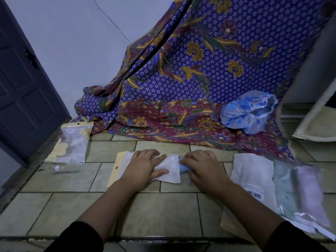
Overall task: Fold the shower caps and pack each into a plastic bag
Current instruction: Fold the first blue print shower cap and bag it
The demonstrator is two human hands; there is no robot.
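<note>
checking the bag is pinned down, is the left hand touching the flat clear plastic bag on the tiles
Touching. The head view shows the left hand lying flat on the flat clear plastic bag, fingers across it.

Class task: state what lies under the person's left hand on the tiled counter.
The left hand presses flat on a plastic bag. A folded blue shower cap shows at its mouth; the right hand hides the rest.

A pale wall [72,42] is seen behind, with a dark panelled door [23,88] set at the left. The tiled counter [163,211] is partly covered by a draped purple floral cloth [200,70]. Everything is dimly lit.
</note>
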